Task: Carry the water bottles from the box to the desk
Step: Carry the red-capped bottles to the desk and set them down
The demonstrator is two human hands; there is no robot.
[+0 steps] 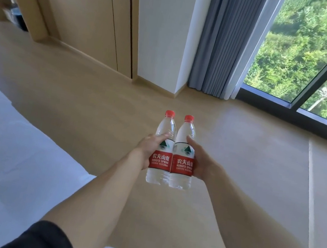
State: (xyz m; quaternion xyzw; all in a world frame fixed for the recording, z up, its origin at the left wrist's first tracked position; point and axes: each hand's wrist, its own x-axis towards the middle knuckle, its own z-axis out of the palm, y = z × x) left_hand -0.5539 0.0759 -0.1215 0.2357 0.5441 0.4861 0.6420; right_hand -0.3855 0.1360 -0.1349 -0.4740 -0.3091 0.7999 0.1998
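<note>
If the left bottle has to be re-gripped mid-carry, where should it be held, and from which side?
Grip the left bottle around its labelled middle, from its outer left side, where the left hand holds it. It is upright, and the right bottle blocks its inner side.

Two water bottles point(162, 147) point(184, 152), two red caps point(170, 113), two hands point(147, 148) point(202, 163), one bed point(0, 149), one curtain point(221, 38).
</note>
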